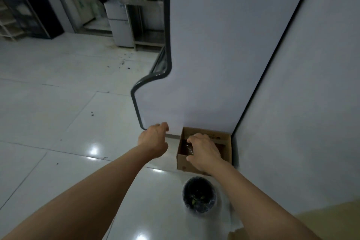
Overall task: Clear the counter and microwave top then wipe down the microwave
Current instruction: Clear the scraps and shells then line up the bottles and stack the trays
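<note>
Right hand (203, 151) reaches into cardboard box (204, 165) on the floor, fingers curled round a clear bottle (188, 149). Left hand (153, 138) hangs beside box, loosely curled, holding nothing. Bin (199, 197) nearby.

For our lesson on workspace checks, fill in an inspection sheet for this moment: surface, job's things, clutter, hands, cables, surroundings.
Surface: glossy white tiled floor, with dark specks scattered on it.
Job's things: open brown cardboard box on the floor against the wall; a clear plastic-wrapped item inside, too dim to identify.
Clutter: round bin with dark liner in front of the box, scraps inside.
Hands: right hand reaches into the box, grip on the wrapped item; left hand hovers beside the box, holding nothing.
Cables: nothing seen.
Surroundings: pale wall panel; steel shelving in the far room.
</note>
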### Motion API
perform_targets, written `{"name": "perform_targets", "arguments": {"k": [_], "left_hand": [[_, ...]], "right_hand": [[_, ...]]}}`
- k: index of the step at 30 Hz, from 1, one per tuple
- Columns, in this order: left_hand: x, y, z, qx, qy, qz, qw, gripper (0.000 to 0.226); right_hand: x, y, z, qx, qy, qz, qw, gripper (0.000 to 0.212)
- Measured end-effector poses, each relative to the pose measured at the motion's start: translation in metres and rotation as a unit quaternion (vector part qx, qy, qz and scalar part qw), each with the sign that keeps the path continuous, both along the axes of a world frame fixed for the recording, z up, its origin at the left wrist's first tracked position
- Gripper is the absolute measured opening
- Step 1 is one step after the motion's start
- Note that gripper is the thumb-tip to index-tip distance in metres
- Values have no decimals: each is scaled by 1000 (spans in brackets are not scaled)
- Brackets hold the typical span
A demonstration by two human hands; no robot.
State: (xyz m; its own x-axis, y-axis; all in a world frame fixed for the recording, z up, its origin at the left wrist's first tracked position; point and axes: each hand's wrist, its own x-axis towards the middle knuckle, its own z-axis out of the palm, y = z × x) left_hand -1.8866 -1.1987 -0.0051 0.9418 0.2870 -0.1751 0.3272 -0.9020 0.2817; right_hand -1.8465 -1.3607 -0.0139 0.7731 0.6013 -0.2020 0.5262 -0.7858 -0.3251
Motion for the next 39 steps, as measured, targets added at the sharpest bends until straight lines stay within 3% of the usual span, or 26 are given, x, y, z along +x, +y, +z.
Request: {"name": "perform_targets", "arguments": {"k": [16,39], "left_hand": [[-62,118,91,65,-65,108,990,46],[-80,463,121,3,-108,102,989,49]], "right_hand": [[-15,124,104,23,-50,95,994,58],[-22,465,133,17,-45,74,996,65]]}}
